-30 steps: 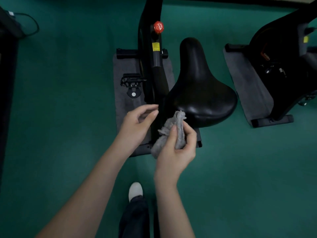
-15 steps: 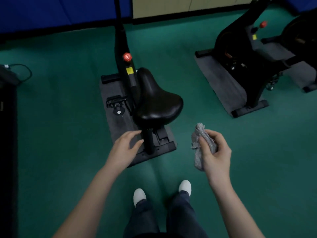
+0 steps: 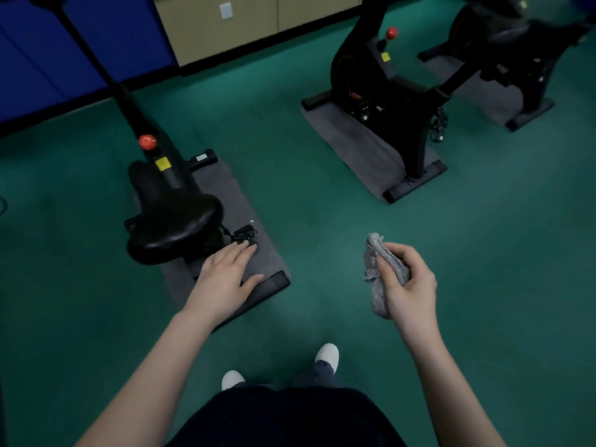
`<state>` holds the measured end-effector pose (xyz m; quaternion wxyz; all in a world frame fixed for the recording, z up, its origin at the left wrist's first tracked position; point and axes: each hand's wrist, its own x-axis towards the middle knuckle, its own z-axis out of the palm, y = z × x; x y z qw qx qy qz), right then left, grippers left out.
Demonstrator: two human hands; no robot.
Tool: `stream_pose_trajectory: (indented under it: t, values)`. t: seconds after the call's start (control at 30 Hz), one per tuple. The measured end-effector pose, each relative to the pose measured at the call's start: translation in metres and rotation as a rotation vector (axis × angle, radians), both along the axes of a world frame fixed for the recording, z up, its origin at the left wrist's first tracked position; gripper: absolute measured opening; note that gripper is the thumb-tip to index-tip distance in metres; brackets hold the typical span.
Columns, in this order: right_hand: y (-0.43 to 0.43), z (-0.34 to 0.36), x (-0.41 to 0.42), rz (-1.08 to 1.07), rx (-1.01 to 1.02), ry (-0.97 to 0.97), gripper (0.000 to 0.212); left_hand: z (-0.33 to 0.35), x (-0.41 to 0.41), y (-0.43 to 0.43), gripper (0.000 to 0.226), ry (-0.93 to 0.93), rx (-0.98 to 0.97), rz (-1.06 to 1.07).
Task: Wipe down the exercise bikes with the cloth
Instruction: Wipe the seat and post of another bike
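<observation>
A grey cloth [image 3: 377, 259] is bunched in my right hand [image 3: 408, 282], which grips it in the air over the green floor, right of the nearest exercise bike. That black bike's saddle [image 3: 171, 221] sits at the left with a red knob [image 3: 147, 142] on its frame. My left hand [image 3: 224, 279] hovers with straight fingers just right of the saddle, above the bike's grey mat [image 3: 238, 201], holding nothing. A second black exercise bike [image 3: 387, 91] stands further back to the right.
A third bike [image 3: 503, 43] stands at the far right on its own mat. Blue wall panels [image 3: 64, 43] and beige cabinets [image 3: 251, 21] run along the back. My white shoes [image 3: 327, 353] are on the green floor between the bikes.
I have stepped back and turned right: the saddle slid to the left of the view. My right hand carried the cloth away from the saddle; my left hand drew off it too.
</observation>
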<state>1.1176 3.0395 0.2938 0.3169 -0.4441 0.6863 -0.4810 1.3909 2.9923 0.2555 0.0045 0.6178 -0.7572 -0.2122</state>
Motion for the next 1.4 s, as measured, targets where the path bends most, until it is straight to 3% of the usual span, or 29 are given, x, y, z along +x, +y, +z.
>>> stream_pose_trajectory:
  t: [0.27, 0.53, 0.87, 1.2, 1.4]
  values:
    - [0.026, 0.000, -0.134, -0.164, 0.036, 0.041, 0.018, 0.013, -0.148, -0.032, 0.064, -0.032, -0.058, -0.191]
    - [0.007, -0.002, -0.208, -0.255, 0.061, 0.054, 0.018, 0.010, -0.222, -0.077, 0.065, -0.079, -0.032, -0.284]
    - [-0.125, 0.000, -0.289, -0.210, 0.073, 0.136, 0.028, -0.014, -0.304, -0.208, 0.064, -0.050, 0.018, -0.249]
    - [-0.248, 0.010, -0.376, -0.200, 0.104, 0.159, 0.017, -0.008, -0.422, -0.354, 0.061, -0.140, 0.044, -0.376]
    - [-0.291, 0.008, -0.458, -0.248, 0.128, 0.147, 0.031, -0.012, -0.495, -0.397, 0.062, -0.151, 0.063, -0.386]
